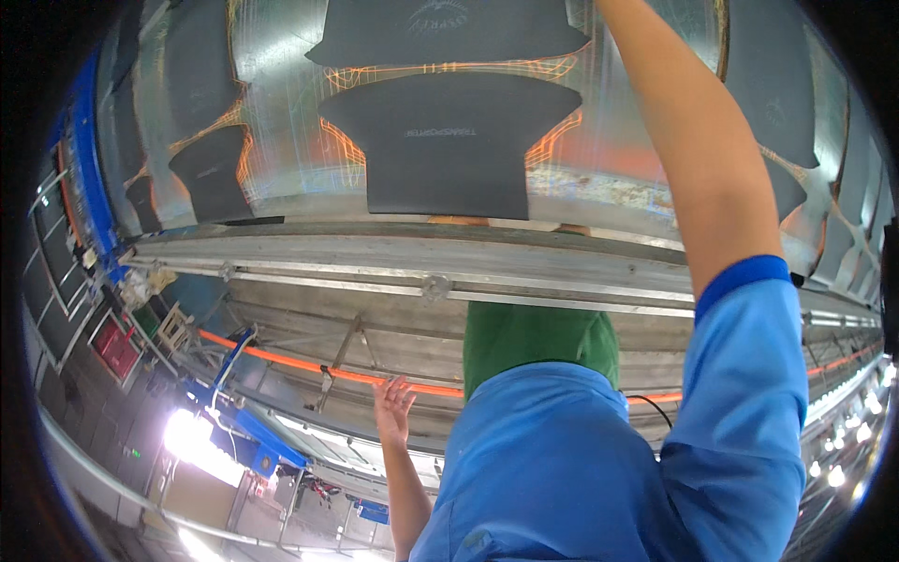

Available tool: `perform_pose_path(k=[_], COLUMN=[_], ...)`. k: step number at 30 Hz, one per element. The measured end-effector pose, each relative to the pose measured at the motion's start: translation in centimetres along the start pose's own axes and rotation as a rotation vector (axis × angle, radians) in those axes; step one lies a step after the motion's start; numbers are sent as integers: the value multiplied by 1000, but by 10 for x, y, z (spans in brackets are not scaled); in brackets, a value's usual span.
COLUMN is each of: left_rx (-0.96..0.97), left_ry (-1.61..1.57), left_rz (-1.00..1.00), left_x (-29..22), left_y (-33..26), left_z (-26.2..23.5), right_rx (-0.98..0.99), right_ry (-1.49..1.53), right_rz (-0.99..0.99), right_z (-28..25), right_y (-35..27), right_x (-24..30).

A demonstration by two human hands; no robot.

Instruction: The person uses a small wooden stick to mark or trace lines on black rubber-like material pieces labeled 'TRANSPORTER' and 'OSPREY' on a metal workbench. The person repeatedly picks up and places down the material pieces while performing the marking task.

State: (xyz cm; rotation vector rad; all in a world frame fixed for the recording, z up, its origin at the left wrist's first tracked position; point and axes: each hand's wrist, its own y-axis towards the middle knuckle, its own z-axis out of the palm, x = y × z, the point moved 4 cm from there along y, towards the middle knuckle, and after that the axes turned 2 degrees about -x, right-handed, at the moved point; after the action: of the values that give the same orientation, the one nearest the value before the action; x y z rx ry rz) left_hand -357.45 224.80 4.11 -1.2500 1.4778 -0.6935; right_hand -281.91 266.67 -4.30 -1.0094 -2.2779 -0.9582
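My left hand (394,410) hangs low beside my body, next to an orange pipe or rail (309,362). Its fingers are apart and slightly bent, and I see nothing held in them. My right forearm reaches far over the shiny table (290,103), and the hand itself lies beyond the top edge of the picture. Left of that arm, a dark grey flared panel (448,155) lies flat, with faint lettering on it. Another dark grey panel (421,33) with a faint printed emblem lies just beyond it. Orange and yellow lines mark the table around both panels.
More dark panels lie along the table at left (213,169) and right (773,84). A metal rail (412,258) runs along the table's near edge, in front of my body. Behind me are a blue machine frame (253,440), a bright light (197,438) and a red crate-like object (114,349).
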Motion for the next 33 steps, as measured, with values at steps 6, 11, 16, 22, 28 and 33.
perform_pose_path(k=[6, 11, 16, 22, 28, 33], left_rx=[-24, -7, 18, 59, 102, 137], left_ry=[-4, 40, 56, 57, 123, 150], left_rz=[46, 57, 87, 15, -10, 8], left_x=[-76, -109, -131, -148, -197, -243], left_y=[35, 47, 65, 84, 116, 146], left_z=[-41, -70, -72, -66, -70, -78], right_rx=[-61, -51, -21, -2, -46, -149], right_ry=[-111, -147, -190, -242, -296, -379], right_rz=[12, 42, 45, 58, -8, -2], right_z=[-2, 3, 2, -1, 0, 1], right_y=[12, 8, 11, 6, 6, 9], right_x=[-15, -5, -3, 4, -3, -15])
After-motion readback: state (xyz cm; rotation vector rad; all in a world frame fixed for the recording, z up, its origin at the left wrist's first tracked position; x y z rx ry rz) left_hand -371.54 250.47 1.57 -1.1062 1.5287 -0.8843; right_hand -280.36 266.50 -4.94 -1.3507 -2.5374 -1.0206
